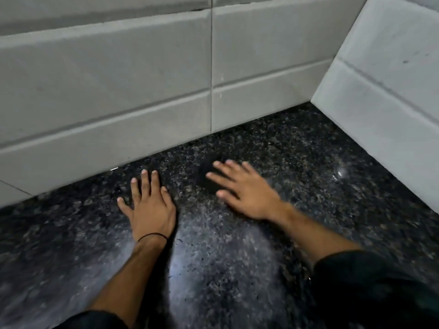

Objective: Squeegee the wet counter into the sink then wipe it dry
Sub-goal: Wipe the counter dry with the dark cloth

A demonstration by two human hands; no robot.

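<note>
The speckled black tabletop fills the corner below the grey tiled wall and shines with a wet-looking sheen near the camera. Both hands lie on it, apart. The left hand, a thin black band at its wrist, rests flat with fingers spread. The right hand also lies flat, its straight fingers over a dark patch too blurred to identify.

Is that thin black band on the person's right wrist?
No, the thin black band circles the left wrist, just behind the left hand; the wrist of the right hand is bare.
</note>
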